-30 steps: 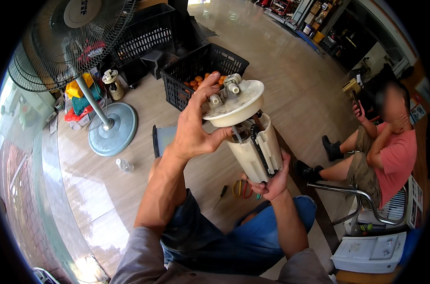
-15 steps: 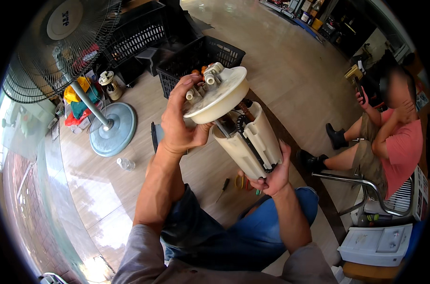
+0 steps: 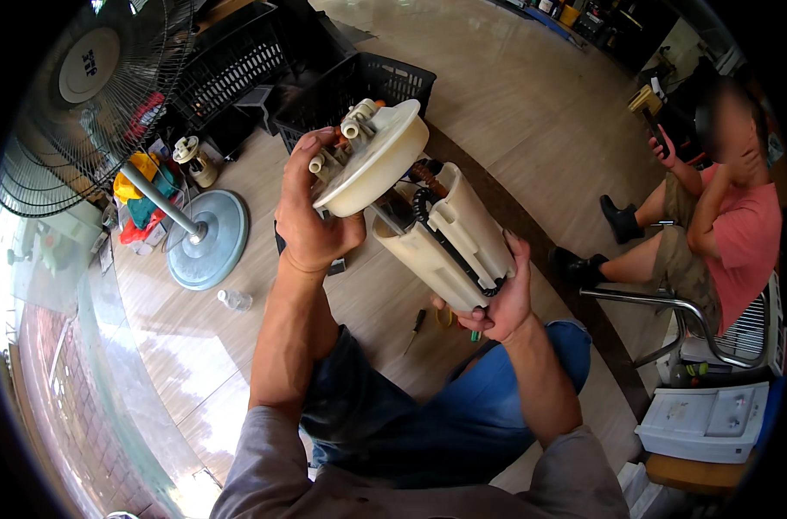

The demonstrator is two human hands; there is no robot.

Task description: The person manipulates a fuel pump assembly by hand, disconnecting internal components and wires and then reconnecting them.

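Observation:
A cream-coloured fuel pump module (image 3: pixel 428 251) is held up tilted in front of me, its round flange with pipe stubs at the upper left. My left hand (image 3: pixel 311 208) grips that flange by its edge, thumb underneath. Around the bottom of the pot-like body wraps my right hand (image 3: pixel 507 298). Between flange and body show metal rods, a brown corrugated hose and dark wiring; a black ribbed tube runs down the body's side. On the floor below lie a screwdriver (image 3: pixel 417 327) and other coloured-handled tools, partly hidden by my right hand.
A standing fan (image 3: pixel 205 238) is at the left, with a clear plastic bottle (image 3: pixel 235 300) near its base. A similar pump module (image 3: pixel 199 164) stands behind. Black crates (image 3: pixel 398 78) sit beyond my hands. A seated person (image 3: pixel 735 233) holds a phone at the right.
The fuel pump module has shifted slightly left and up in view, with its flange tipped more steeply. Both hands keep their hold.

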